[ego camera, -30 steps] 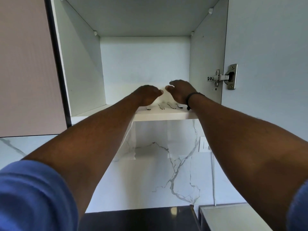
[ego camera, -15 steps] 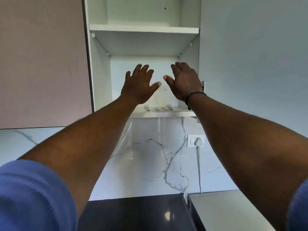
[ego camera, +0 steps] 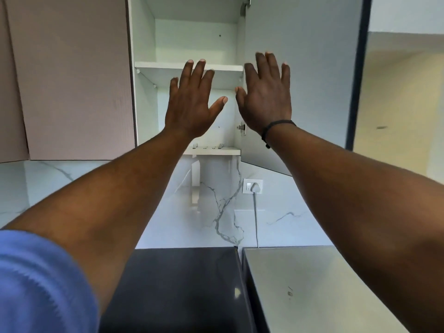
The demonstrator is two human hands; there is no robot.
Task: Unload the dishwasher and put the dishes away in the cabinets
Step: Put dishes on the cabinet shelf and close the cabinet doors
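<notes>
An open white wall cabinet (ego camera: 144, 111) is straight ahead, above the counter. Several forks (ego camera: 208, 146) lie on its bottom shelf (ego camera: 216, 152), their tines poking over the front edge. My left hand (ego camera: 192, 102) is raised in front of the cabinet with its fingers spread and holds nothing. My right hand (ego camera: 265, 97) is up beside it, fingers straight and empty, in front of the inner edge of the open cabinet door (ego camera: 302, 75). Both hands are above the forks and apart from them. A middle shelf (ego camera: 163, 66) shows behind my fingers.
A closed pinkish cabinet door (ego camera: 72, 75) is to the left. Below are a marble backsplash (ego camera: 216, 212) with a wall socket and plug (ego camera: 253, 186), a black countertop (ego camera: 180, 284) and a grey steel surface (ego camera: 312, 284) to its right.
My hands have let go of the forks on the bottom shelf, lifted and drawn back with fingers spread. The view has pulled away and dropped, showing more of the cabinet and counter.
</notes>
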